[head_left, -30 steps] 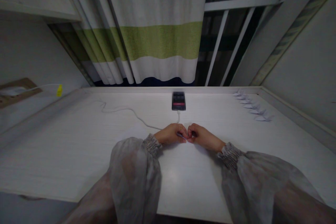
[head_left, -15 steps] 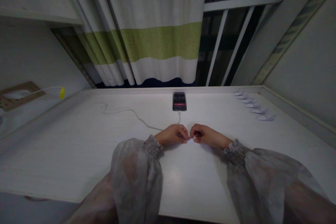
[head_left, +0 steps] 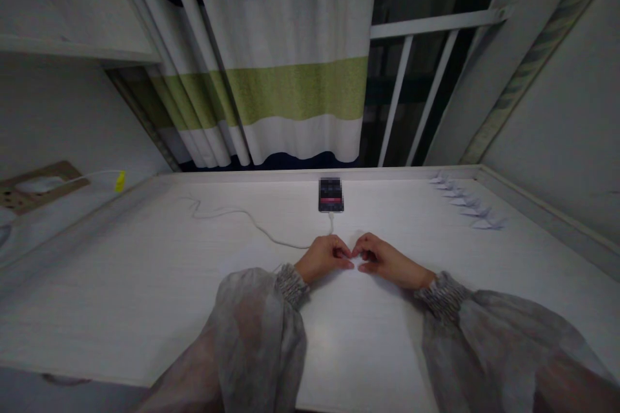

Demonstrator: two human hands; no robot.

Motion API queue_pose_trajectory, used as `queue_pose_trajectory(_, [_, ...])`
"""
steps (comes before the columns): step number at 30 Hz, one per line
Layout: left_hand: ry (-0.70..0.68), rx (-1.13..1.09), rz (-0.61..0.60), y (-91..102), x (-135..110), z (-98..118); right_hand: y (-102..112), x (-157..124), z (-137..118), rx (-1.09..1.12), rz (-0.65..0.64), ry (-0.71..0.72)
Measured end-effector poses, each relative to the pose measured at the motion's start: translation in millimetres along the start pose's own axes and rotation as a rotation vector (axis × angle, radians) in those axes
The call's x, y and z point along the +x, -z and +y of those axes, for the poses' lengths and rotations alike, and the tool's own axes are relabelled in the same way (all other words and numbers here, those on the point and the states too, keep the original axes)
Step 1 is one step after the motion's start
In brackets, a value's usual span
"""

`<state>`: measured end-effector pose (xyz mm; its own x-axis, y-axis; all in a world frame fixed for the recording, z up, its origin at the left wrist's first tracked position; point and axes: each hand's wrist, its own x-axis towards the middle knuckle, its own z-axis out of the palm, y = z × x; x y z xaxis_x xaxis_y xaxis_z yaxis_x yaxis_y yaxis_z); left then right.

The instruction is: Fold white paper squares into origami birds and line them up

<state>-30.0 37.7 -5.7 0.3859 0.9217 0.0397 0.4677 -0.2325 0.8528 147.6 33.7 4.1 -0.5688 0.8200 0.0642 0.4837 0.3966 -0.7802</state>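
My left hand (head_left: 325, 259) and my right hand (head_left: 383, 261) rest on the white desk (head_left: 145, 284), fingertips meeting just in front of me. Both hands are closed in a pinch. A small pale thing seems to lie between the fingertips, too small and dim to name. Loose grey sleeves cover both forearms. A dark phone (head_left: 330, 194) lies flat just beyond the hands, and a white cable (head_left: 232, 212) runs from it to the left.
A row of several small folded paper shapes (head_left: 465, 206) lies at the desk's far right. A wall socket (head_left: 39, 184) with a yellow-tagged plug (head_left: 119, 181) is at the left. A striped curtain (head_left: 295, 77) and a white rail (head_left: 436, 19) stand behind the desk.
The hands drew slightly apart, then brought their fingertips together again, a little nearer to me. The view has tilted up a bit.
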Motion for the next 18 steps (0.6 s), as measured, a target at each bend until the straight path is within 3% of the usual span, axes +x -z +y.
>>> queue_pose_trajectory(4, [-0.071,0.107,0.009,-2.0,-0.3,3.7,-3.4,-4.2,-2.0,-0.168,0.072,0.017])
queue_pose_trajectory(10, [-0.069,0.155,-0.015,-3.1,-1.3,7.5,-3.4,-7.5,-9.7,-0.314,0.093,-0.073])
queue_pose_trajectory(18, [-0.113,0.099,-0.014,-3.5,-2.8,3.9,-6.1,-12.3,-11.5,-0.184,0.084,-0.009])
